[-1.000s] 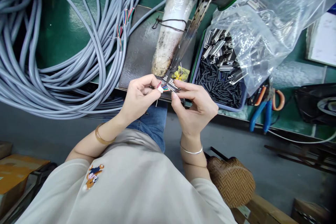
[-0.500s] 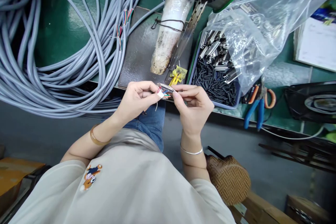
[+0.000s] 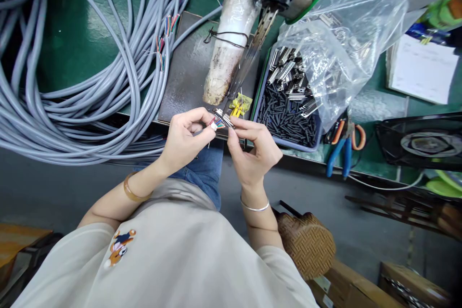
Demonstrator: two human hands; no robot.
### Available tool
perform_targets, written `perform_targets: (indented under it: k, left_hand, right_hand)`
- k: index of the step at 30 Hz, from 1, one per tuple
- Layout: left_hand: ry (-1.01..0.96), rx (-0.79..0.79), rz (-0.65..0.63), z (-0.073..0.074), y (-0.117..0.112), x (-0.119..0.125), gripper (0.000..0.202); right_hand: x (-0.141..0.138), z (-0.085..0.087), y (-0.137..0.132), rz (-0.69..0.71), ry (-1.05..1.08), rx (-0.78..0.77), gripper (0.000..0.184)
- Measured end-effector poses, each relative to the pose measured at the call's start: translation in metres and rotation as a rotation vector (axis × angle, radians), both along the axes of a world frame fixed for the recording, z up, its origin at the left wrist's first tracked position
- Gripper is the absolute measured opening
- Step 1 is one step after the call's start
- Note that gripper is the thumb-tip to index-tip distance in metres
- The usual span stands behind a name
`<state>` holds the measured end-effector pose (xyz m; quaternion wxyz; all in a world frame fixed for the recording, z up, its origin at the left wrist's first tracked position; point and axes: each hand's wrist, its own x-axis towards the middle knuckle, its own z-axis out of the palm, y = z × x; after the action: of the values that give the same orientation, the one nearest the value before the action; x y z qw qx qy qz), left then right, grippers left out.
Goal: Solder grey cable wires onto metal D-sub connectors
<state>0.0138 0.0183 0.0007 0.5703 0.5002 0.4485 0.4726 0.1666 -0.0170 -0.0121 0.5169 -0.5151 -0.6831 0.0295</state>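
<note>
In the head view, my left hand (image 3: 188,135) pinches a bundle of thin coloured wires (image 3: 219,125) close to a small white piece. The wires meet a metal multi-pin connector (image 3: 224,118), whose right end is gripped between the thumb and fingers of my right hand (image 3: 254,146). Just above the connector, the dark lower end of a soldering iron (image 3: 260,33) points down toward it. A yellow sponge (image 3: 246,102) with a yellow holder lies right behind my right fingers. Whether the iron touches the connector I cannot tell.
Grey cables (image 3: 126,72) with stripped ends cover the left side. A plastic-wrapped tube (image 3: 228,53) hangs beside the iron. To the right stand a bin (image 3: 317,140) of connectors and black sleeves, a clear bag (image 3: 361,33), and blue-handled pliers (image 3: 347,154). A woven stool (image 3: 310,248) stands below.
Both hands have brought the connector slightly up and left, close under the iron's end, and its tilt has changed. The view has shifted a little.
</note>
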Motion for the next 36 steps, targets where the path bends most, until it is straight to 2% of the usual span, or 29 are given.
perform_targets:
  k: [10, 17, 26, 31, 36]
  left_hand:
    - [-0.1, -0.116, -0.013, 0.003, 0.006, -0.002, 0.013]
    - [-0.151, -0.116, -0.011, 0.007, 0.009, 0.0, 0.015]
    - [-0.089, -0.135, 0.008, 0.01, 0.009, 0.0, 0.013]
    - [-0.11, -0.143, -0.011, 0.013, 0.011, 0.0, 0.014]
    - [-0.133, -0.155, -0.029, 0.012, 0.012, -0.001, 0.015]
  right_hand:
    - [0.003, -0.003, 0.007, 0.039, 0.084, -0.039, 0.015]
    - [0.004, -0.002, 0.008, 0.049, 0.108, -0.051, 0.016]
    - [0.005, 0.001, 0.01, 0.04, 0.066, -0.034, 0.015]
    - [0.005, 0.006, 0.01, 0.02, 0.006, -0.028, 0.013]
    - [0.006, 0.003, 0.008, 0.008, -0.039, -0.011, 0.014]
